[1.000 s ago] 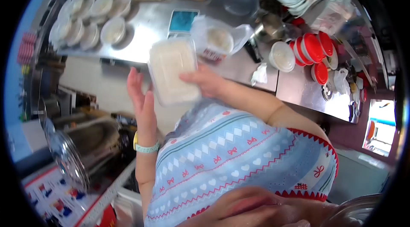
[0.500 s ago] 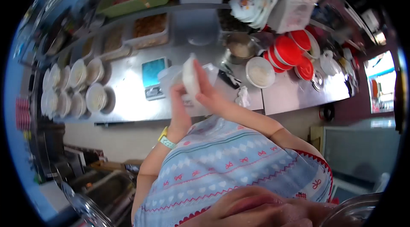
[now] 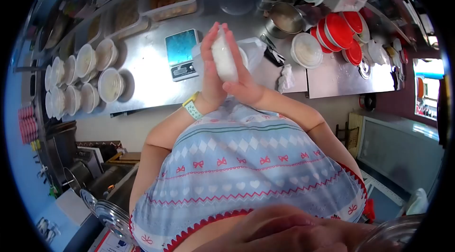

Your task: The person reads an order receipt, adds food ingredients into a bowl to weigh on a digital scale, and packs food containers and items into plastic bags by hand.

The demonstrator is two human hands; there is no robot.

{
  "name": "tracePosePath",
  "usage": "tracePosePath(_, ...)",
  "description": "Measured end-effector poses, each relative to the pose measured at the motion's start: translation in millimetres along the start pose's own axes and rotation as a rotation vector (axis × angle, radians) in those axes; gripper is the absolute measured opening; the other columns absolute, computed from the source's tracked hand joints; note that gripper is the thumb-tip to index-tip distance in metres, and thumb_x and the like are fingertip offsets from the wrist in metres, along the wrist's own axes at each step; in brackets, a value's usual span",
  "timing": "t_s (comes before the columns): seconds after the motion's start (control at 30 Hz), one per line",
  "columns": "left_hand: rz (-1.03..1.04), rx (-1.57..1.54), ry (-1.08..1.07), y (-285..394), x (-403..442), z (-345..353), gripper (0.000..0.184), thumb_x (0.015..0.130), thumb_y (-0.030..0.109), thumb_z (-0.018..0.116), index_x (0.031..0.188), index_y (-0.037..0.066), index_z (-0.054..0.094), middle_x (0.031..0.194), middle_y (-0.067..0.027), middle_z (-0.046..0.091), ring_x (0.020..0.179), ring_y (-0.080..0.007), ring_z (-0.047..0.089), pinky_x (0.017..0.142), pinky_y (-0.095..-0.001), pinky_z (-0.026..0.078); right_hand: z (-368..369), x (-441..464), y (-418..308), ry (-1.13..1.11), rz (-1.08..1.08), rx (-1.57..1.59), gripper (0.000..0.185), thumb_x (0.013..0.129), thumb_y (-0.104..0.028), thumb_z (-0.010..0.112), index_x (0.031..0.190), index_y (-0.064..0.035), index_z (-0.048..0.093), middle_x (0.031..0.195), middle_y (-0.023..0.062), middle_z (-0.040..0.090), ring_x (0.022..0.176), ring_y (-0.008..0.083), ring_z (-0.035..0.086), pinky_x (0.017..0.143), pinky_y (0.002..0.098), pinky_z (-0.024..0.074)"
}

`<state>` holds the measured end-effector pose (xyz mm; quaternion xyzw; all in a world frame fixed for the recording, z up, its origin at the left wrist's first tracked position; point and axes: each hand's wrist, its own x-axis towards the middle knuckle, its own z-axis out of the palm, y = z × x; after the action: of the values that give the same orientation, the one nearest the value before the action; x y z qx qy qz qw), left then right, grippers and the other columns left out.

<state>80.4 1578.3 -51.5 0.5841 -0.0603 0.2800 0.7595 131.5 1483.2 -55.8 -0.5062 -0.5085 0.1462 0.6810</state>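
Observation:
A smooth white lump (image 3: 223,60), longer than it is wide, is pressed upright between my two palms; dough or packed rice, I cannot tell which. My left hand (image 3: 212,77) covers its left side, with a yellow and pale green watch (image 3: 192,106) on the wrist. Against its right side lies my right hand (image 3: 245,81), fingers pointing away from me. Under and behind the hands is a translucent white plastic sheet or bag (image 3: 256,50) on the steel counter. A kitchen scale (image 3: 182,53) with a blue top stands just left of them.
Several lidded white tubs (image 3: 111,85) stand stacked at the left. On the right are a steel pot (image 3: 284,20), a white tub (image 3: 306,50), red lids (image 3: 338,31), black-handled scissors (image 3: 273,53) and a crumpled tissue (image 3: 286,79). Food trays (image 3: 173,10) line the back.
My hands have closed more evenly around the white lump, palms facing, with the fingers drawn together. The camera view has shifted, so the counter sits a little higher.

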Motion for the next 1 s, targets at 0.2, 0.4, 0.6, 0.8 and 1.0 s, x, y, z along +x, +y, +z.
tracePosePath(0.2,0.002,-0.05,0.05,-2,4,-15,0.075,0.096,0.06,0.033,0.149,0.009,0.02,0.155,-0.0118,0.023,0.14,-0.0251,0.028,0.114,-0.0391,0.025,14,8,15,0.065,0.086,0.073,0.098,0.086,-0.02,0.066,0.154,-0.0097,-0.003,0.16,0.0119,0.005,0.146,0.0247,0.011,0.117,0.0388,0.0127)
tracePosePath(0.4,-0.075,-0.072,0.028,-13,8,-36,0.075,0.097,0.056,0.037,0.15,0.007,0.016,0.154,-0.0102,0.023,0.139,-0.0241,0.029,0.113,-0.0363,0.025,22,7,25,0.296,0.364,0.501,0.091,0.088,-0.012,0.06,0.155,-0.0173,-0.001,0.151,0.0089,0.028,0.137,0.0226,0.03,0.113,0.0378,0.0227)
tracePosePath(0.6,-0.145,0.462,-0.371,-15,1,-51,0.069,0.102,0.035,0.038,0.153,0.003,0.004,0.16,-0.0166,0.001,0.148,-0.029,0.0,0.118,-0.0384,0.006,13,29,26,0.54,0.251,0.377,0.085,0.093,-0.017,0.052,0.155,-0.0294,-0.005,0.154,0.0041,0.022,0.137,0.0188,0.03,0.113,0.0346,0.0241)
tracePosePath(0.8,-0.008,0.522,-0.426,-7,2,-69,0.074,0.089,0.031,0.063,0.146,-0.001,0.029,0.147,-0.0309,0.03,0.139,-0.0452,0.026,0.113,-0.0441,0.024,-10,28,10,0.379,0.434,0.318,0.085,0.088,-0.017,0.057,0.155,-0.0283,0.007,0.149,0.007,0.033,0.133,0.023,0.038,0.109,0.04,0.0343)
tracePosePath(1.0,-0.011,1.145,-0.071,-21,-18,-107,0.05,0.074,0.028,0.078,0.106,-0.001,0.053,0.109,-0.0218,0.054,0.102,-0.0389,0.05,0.085,-0.0443,0.042,-67,-13,57,0.642,0.783,0.522,0.072,0.082,-0.019,0.058,0.147,-0.0202,0.027,0.13,0.0185,0.05,0.113,0.0384,0.057,0.096,0.0485,0.0472)
